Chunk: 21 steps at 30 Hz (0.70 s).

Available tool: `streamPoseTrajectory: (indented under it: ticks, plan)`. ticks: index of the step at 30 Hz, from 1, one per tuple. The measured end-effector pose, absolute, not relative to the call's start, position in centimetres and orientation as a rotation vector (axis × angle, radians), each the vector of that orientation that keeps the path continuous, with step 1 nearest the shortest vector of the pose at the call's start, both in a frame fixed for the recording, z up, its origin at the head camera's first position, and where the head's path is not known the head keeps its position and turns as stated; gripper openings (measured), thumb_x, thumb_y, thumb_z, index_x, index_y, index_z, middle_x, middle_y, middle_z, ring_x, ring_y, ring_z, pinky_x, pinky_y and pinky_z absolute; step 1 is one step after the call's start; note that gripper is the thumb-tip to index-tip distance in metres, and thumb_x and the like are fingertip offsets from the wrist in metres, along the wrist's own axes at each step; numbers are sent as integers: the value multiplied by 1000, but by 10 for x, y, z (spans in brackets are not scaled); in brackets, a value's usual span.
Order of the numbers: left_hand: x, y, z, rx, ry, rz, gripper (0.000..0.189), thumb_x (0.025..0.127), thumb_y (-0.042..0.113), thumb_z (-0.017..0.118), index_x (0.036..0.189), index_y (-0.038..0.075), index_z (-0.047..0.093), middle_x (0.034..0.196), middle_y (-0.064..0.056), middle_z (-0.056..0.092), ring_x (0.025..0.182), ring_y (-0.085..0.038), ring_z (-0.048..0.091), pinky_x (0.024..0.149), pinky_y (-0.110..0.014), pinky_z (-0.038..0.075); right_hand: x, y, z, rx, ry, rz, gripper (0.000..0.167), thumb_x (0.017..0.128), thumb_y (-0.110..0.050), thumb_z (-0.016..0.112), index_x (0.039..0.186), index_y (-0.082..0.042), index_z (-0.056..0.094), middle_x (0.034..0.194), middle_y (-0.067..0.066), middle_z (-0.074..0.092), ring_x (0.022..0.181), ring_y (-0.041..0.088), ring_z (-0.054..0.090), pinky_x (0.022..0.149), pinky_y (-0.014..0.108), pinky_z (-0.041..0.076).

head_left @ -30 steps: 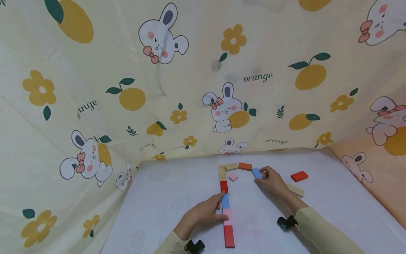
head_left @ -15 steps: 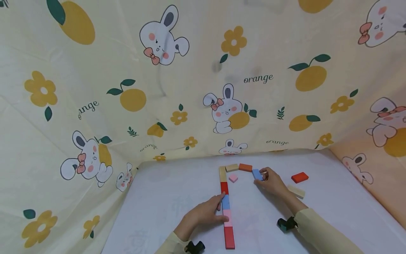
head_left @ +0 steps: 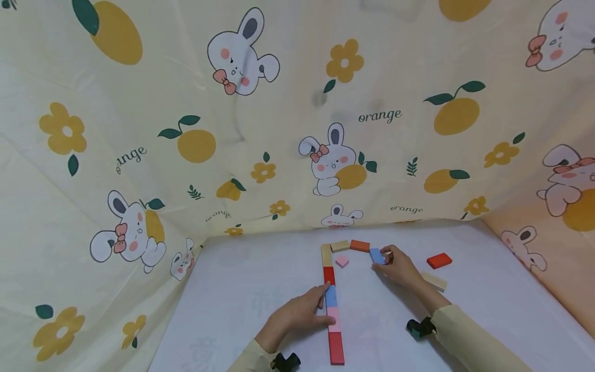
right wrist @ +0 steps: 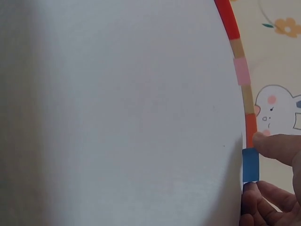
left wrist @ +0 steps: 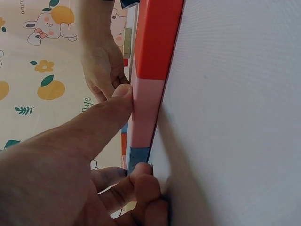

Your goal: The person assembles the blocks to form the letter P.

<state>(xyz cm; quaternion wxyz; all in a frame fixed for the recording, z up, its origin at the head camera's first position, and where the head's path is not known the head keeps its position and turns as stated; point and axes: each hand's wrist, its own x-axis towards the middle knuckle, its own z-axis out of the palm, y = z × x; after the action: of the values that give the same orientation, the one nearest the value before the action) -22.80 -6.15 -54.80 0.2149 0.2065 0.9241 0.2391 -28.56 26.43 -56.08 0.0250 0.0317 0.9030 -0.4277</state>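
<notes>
While the left hand point(head_left: 297, 311) touches a column of blocks point(head_left: 331, 300), the right hand point(head_left: 398, 268) pinches a blue rectangular block point(head_left: 377, 256) near the far edge of the white surface point(head_left: 228, 294) (head view). Left thumb and index spread wide along the column. Laid, near edge toward far: near red block point(head_left: 336, 348), pink block point(head_left: 334, 312), light blue block point(head_left: 331, 296), far red block point(head_left: 329, 275), tan block point(head_left: 327, 255); then a second tan block point(head_left: 340, 246) and an orange block point(head_left: 360, 245) bend toward the right edge. Probably left: loose red-orange block point(head_left: 439, 260) and wooden block point(head_left: 434, 281) toward the right edge, small pink piece point(head_left: 342, 262) inside the bend. Held block's long axis slants: far end at the orange block, other end toward the near right corner.

Left wrist view: thumb at the pink block's side; other fingers bent beside the light blue block.

Right wrist view: held block between thumb and fingers, next to the orange block; contact uncertain.
</notes>
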Motion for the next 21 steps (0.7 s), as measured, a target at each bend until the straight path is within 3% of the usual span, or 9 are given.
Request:
streamPoseTrajectory:
  ticks: [4, 10, 21]
  plan:
    - [-228, -63, -546, 566, 2558, 675, 97, 90, 56, 84, 168, 23, 37, 150, 0, 56, 119, -16, 55, 112, -48, 51, -288, 266, -561, 70, 2805, -1336, 60, 97, -24, 81, 140, 5, 50, 101, 14, 57, 91, 27, 55, 69, 29, 50]
    - [-228, -64, -548, 566, 2545, 669, 97, 90, 58, 83, 168, 25, 36, 162, 0, 50, 136, -18, 55, 115, -49, 48, -289, 264, -561, 15, 2927, -1279, 55, 97, -27, 82, 135, 4, 58, 108, 18, 58, 96, 30, 54, 73, 32, 50]
    - [-228, -63, -549, 578, 2558, 659, 98, 89, 56, 85, 168, 24, 37, 155, -1, 55, 120, -16, 57, 112, -49, 51, -283, 222, -553, -128, 2882, -1303, 47, 93, -22, 86, 130, -1, 64, 102, 10, 60, 92, 24, 55, 72, 28, 51]
